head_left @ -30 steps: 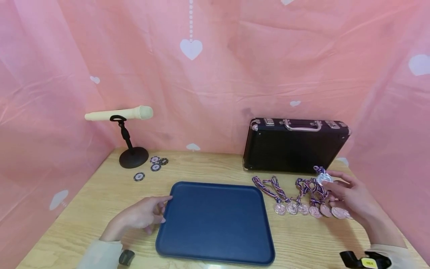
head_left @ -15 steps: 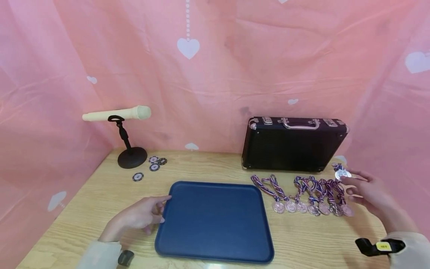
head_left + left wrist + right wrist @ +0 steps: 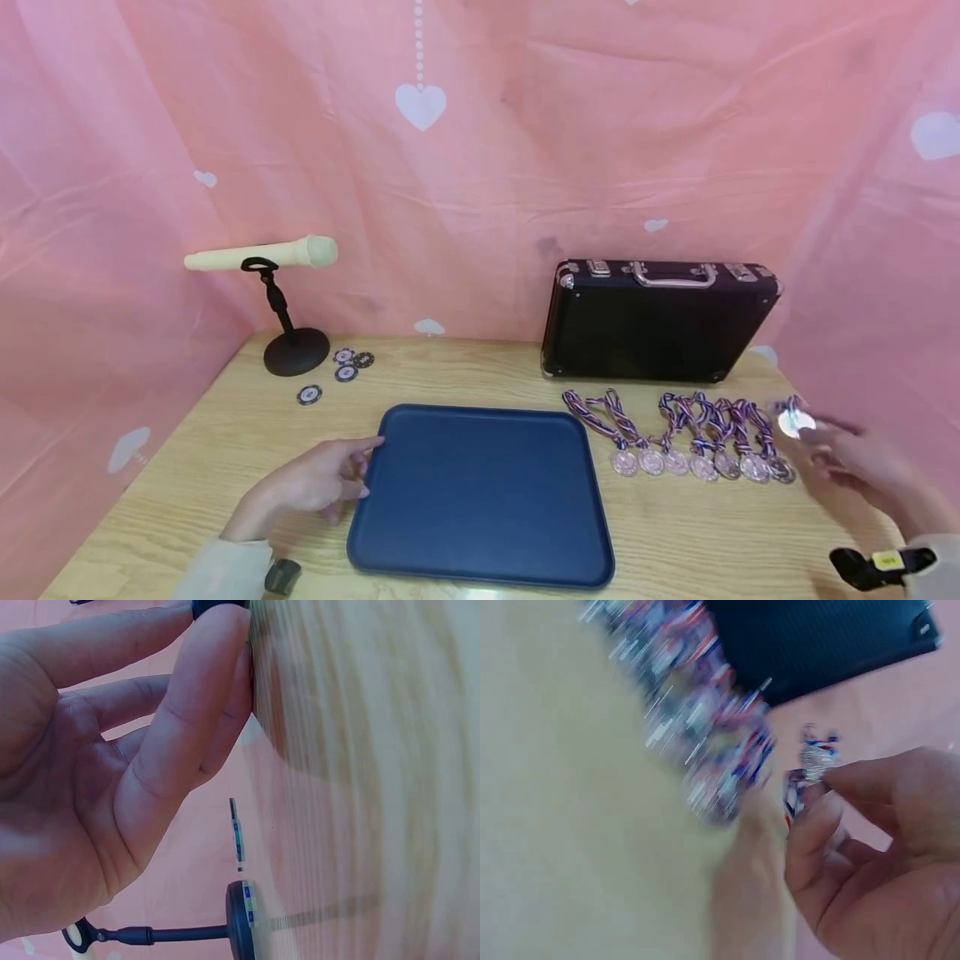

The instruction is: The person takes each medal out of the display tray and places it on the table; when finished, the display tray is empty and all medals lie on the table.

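My right hand (image 3: 855, 467) pinches a silver medal (image 3: 793, 421) with a striped ribbon, just right of a row of several medals (image 3: 693, 462) on the wooden table. The right wrist view is blurred but shows my fingertips (image 3: 832, 795) pinching the medal (image 3: 814, 761) by its ribbon end. My left hand (image 3: 315, 483) rests on the table with relaxed fingers touching the left edge of the blue tray (image 3: 480, 496). In the left wrist view the left hand's fingers (image 3: 180, 705) lie against the table (image 3: 375, 787).
A black case (image 3: 660, 321) with metal corners stands behind the medals. A cream microphone (image 3: 262, 254) sits on a black stand (image 3: 296, 350) at the back left, with several poker chips (image 3: 345, 367) beside it. Pink cloth walls surround the table.
My right hand has carried the silver medal rightward and down, from behind the medal row to its right end. The left hand has stayed put.
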### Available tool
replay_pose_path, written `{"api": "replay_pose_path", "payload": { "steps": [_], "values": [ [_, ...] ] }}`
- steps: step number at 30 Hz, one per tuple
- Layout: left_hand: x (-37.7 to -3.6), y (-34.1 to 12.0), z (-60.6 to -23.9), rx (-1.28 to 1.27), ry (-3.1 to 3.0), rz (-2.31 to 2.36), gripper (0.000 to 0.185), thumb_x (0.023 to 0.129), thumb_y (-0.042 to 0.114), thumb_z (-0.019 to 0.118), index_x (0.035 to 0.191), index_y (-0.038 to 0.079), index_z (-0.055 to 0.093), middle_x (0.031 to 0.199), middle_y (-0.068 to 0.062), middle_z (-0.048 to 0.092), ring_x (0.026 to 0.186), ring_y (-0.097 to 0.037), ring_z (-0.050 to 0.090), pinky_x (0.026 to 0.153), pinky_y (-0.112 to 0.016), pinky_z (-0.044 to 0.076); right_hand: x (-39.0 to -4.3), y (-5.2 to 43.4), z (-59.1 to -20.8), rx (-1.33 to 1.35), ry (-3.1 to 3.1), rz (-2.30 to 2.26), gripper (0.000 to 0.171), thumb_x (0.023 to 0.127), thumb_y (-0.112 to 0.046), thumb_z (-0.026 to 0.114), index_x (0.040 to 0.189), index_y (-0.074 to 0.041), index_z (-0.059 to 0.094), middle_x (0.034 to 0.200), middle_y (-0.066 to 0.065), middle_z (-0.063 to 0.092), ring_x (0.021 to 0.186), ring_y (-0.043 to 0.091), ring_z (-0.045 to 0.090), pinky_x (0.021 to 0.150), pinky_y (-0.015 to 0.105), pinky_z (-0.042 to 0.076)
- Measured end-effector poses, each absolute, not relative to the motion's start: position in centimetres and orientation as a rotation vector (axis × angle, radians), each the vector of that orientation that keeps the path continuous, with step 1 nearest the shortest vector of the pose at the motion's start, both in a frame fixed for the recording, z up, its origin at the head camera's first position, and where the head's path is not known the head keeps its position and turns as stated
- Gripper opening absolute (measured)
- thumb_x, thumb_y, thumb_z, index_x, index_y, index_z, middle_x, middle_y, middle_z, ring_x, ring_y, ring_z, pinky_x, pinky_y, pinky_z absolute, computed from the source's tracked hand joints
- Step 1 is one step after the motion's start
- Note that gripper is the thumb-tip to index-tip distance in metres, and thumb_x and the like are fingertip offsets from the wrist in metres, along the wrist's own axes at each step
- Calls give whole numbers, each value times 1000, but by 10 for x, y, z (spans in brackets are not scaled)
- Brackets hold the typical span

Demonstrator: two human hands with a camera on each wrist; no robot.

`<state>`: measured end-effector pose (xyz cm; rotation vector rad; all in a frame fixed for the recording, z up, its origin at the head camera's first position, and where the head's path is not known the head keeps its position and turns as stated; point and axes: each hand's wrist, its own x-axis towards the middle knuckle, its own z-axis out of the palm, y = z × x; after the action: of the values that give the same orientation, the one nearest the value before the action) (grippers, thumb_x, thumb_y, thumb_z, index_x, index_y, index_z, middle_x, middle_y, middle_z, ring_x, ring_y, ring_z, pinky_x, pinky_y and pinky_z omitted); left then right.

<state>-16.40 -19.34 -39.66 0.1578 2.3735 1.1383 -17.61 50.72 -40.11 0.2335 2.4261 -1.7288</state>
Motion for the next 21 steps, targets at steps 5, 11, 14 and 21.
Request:
{"api": "replay_pose_path", "payload": {
  "steps": [5, 11, 14, 21],
  "values": [
    [-163, -195, -397, 177, 2371, 1136, 73, 95, -7, 69, 161, 6, 42, 106, -9, 57, 65, -22, 64, 52, -36, 60, -160, 515, -424, 290, 2618, -1392, 60, 107, -11, 53, 89, -68, 53, 66, -8, 55, 57, 4, 51, 51, 22, 51],
    [-163, -197, -395, 161, 2383, 1120, 73, 95, -7, 70, 161, 7, 43, 106, -9, 57, 62, -22, 64, 52, -36, 60, -151, 512, -425, 297, 2716, -1316, 62, 106, -10, 58, 85, -68, 54, 62, -9, 52, 54, 4, 49, 48, 22, 48],
    [-163, -197, -395, 149, 2387, 1118, 73, 94, -7, 70, 161, 7, 43, 106, -9, 57, 65, -22, 64, 53, -36, 61, -150, 511, -424, 271, 2739, -1272, 59, 105, -10, 59, 85, -66, 55, 61, -9, 48, 52, 5, 47, 46, 22, 46],
    [-163, -197, -396, 135, 2389, 1118, 73, 94, -7, 70, 161, 7, 43, 107, -9, 57, 67, -23, 65, 53, -35, 61, -150, 505, -422, 255, 2802, -1144, 21, 106, -14, 59, 118, -2, 72, 59, -7, 48, 50, 6, 47, 45, 24, 45]
  ]
}}
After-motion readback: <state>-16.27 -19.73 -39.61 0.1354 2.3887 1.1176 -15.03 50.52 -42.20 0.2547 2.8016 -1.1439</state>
